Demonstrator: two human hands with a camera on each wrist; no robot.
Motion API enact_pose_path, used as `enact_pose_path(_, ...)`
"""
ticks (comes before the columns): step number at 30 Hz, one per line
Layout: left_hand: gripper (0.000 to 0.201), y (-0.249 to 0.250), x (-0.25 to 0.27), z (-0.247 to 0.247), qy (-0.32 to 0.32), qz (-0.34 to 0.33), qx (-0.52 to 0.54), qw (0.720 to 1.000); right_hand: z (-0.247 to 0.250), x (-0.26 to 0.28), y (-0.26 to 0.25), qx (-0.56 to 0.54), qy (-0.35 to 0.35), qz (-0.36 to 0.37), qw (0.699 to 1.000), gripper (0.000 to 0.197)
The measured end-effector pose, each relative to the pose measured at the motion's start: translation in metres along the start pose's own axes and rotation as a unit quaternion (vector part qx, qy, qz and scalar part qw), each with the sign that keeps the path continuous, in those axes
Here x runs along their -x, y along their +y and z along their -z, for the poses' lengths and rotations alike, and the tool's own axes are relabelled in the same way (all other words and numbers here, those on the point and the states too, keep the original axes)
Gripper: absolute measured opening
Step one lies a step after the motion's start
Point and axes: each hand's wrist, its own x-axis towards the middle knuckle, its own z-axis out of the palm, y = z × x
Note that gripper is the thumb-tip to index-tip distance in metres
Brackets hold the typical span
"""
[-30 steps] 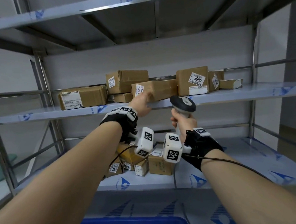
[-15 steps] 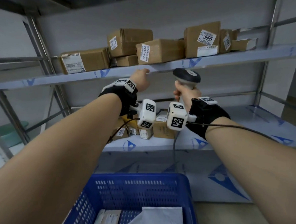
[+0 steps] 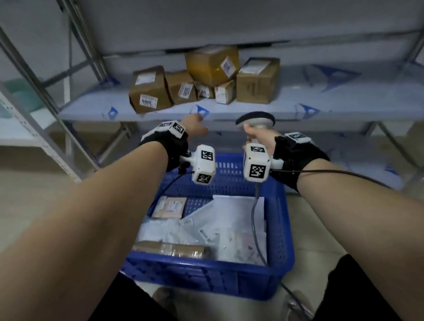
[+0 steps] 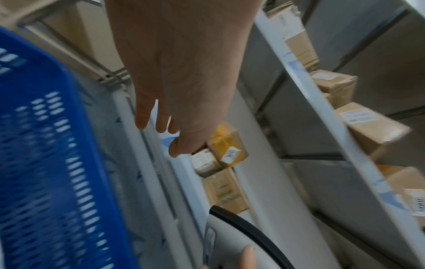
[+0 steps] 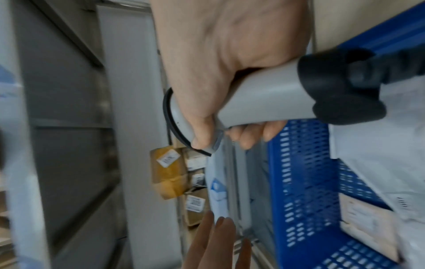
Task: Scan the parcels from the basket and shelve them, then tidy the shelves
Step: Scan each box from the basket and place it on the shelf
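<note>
A blue basket (image 3: 279, 241) stands on the floor below my arms, holding white mailer bags (image 3: 229, 226) and flat brown parcels (image 3: 169, 207). Several cardboard parcels (image 3: 257, 80) are piled on the low shelf (image 3: 321, 107) behind it. My right hand (image 3: 257, 138) grips a grey barcode scanner (image 3: 255, 119) by its handle (image 5: 264, 96), above the basket's far rim. My left hand (image 3: 195, 128) is empty, with its fingers (image 4: 161, 120) straight, in the air just in front of the shelf's front edge. The basket (image 4: 46, 163) shows beside it.
Metal shelf uprights (image 3: 36, 95) slant on the left. The scanner's cable (image 3: 257, 227) hangs down into the basket. My dark trouser legs (image 3: 370, 306) flank the basket's near side. A green object (image 3: 24, 94) lies at far left behind the rack.
My view has dropped from the upper shelf to the low shelf and basket. Both hands came down with it; the left hand left the upper shelf parcel and now hangs empty.
</note>
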Motion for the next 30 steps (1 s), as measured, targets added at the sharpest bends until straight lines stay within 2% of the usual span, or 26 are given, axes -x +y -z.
enact_pose_path(3,0.052,-0.045,0.002,-0.037,-0.055,0.041,0.0,0.998,-0.012,-0.034,0.055,0.036,-0.015,-0.037,0.999,0.04)
enact_pose_path(6,0.04,-0.094,-0.007,-0.077,-0.108,0.088,0.004,0.99,-0.032,-0.051,0.097,0.054,-0.036,-0.08,0.995,0.067)
enact_pose_path(7,0.035,-0.111,-0.01,-0.091,-0.129,0.106,0.003,0.986,-0.04,-0.054,0.108,0.041,-0.045,-0.098,0.993,0.069)
enact_pose_path(10,0.031,-0.16,-0.017,-0.129,-0.191,0.174,-0.05,0.965,-0.059,-0.062,0.136,0.042,-0.087,-0.15,0.984,0.043)
enact_pose_path(14,0.034,-0.217,-0.02,-0.161,-0.248,0.217,-0.116,0.937,-0.08,-0.087,0.177,0.11,-0.125,-0.178,0.97,0.05)
enact_pose_path(15,0.029,-0.229,-0.019,-0.166,-0.257,0.238,-0.124,0.929,-0.086,-0.092,0.187,0.11,-0.144,-0.195,0.964,0.047)
enact_pose_path(17,0.014,-0.259,-0.017,-0.174,-0.271,0.271,-0.129,0.914,-0.1,-0.092,0.202,0.079,-0.176,-0.227,0.955,0.025)
enact_pose_path(18,0.013,-0.282,-0.02,-0.179,-0.278,0.28,-0.125,0.91,-0.106,-0.092,0.211,0.058,-0.184,-0.246,0.95,0.022)
enact_pose_path(19,0.028,-0.32,-0.032,-0.193,-0.266,0.302,-0.111,0.909,-0.111,-0.091,0.221,0.039,-0.189,-0.265,0.945,0.025)
enact_pose_path(21,0.072,-0.435,-0.064,-0.241,-0.249,0.339,-0.067,0.905,-0.117,-0.087,0.239,0.001,-0.209,-0.281,0.937,0.037)
enact_pose_path(22,0.08,-0.458,-0.064,-0.25,-0.254,0.348,-0.04,0.901,-0.118,-0.088,0.249,-0.024,-0.219,-0.281,0.934,0.04)
enact_pose_path(23,0.075,-0.456,-0.058,-0.246,-0.252,0.367,-0.006,0.895,-0.119,-0.089,0.255,-0.036,-0.226,-0.281,0.932,0.036)
enact_pose_path(26,0.025,-0.366,-0.018,-0.192,-0.206,0.412,0.072,0.885,-0.121,-0.091,0.262,-0.05,-0.231,-0.274,0.932,0.021)
enact_pose_path(28,0.019,-0.351,-0.006,-0.182,-0.181,0.433,0.118,0.875,-0.122,-0.09,0.26,-0.052,-0.246,-0.27,0.929,0.024)
enact_pose_path(30,0.024,-0.345,-0.001,-0.182,-0.17,0.411,0.149,0.883,-0.124,-0.087,0.252,-0.066,-0.27,-0.283,0.918,0.03)
